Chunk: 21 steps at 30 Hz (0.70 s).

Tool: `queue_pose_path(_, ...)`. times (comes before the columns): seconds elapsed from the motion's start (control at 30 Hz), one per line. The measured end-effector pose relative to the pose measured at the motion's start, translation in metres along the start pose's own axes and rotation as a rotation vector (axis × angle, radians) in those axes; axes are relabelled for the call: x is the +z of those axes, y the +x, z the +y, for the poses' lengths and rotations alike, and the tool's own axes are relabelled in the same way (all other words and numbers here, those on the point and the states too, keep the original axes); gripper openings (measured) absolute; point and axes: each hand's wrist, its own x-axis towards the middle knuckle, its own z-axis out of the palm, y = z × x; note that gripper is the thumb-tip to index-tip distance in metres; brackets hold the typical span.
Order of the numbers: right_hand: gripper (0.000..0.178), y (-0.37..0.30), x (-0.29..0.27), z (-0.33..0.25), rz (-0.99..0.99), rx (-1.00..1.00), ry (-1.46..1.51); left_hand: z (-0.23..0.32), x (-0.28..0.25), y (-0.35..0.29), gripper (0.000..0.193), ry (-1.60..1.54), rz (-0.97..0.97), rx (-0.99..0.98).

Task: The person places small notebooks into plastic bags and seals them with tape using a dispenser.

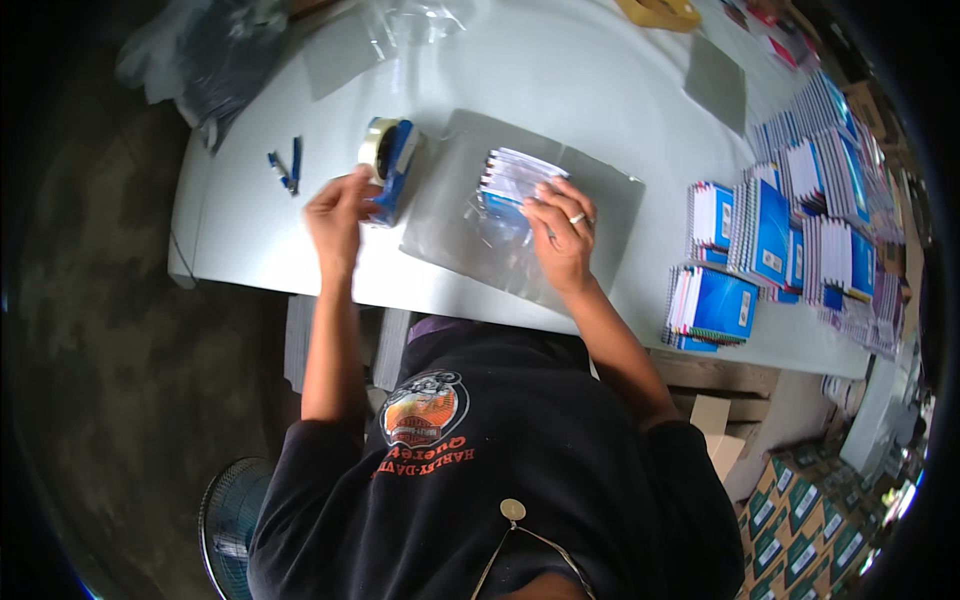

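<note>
My left hand is at the near side of a blue tape dispenser, which carries a roll of clear tape. Its thumb and fingers are drawn together, slightly blurred; whether a piece of tape is between them is too small to see. My right hand, with a ring on one finger, closes over the right edge of a small stack of spiral notebooks. Clear plastic film shows around the stack's near side. Under it lies a grey sheet on the white table.
Several piles of blue-covered spiral notebooks crowd the table's right side. A blue cutter and a blue pen-like object lie left. Dark plastic bags sit at the far left corner, a yellow object at the back. A fan stands lower left.
</note>
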Motion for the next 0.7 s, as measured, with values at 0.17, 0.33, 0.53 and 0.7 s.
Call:
queue_pose_path(0.17, 0.026, 0.001, -0.005, -0.007, -0.058, 0.005, 0.014, -0.010, 0.107, -0.066, 0.036, -0.024, -0.328, -0.356)
queue_pose_path(0.33, 0.042, 0.008, -0.014, -0.017, -0.213, 0.073, -0.082, -0.022, 0.108, -0.071, 0.038, -0.020, -0.273, -0.256)
queue_pose_path(0.53, 0.051, 0.055, -0.028, -0.028, -0.506, 0.056, -0.147, -0.096, 0.089, -0.059, 0.040, 0.615, -0.144, -0.033)
queue_pose_path(0.7, 0.077, 0.072, -0.010, -0.010, -0.472, 0.416, 0.439, -0.079, 0.079, -0.066, 0.051, 0.085, -0.875, -0.457)
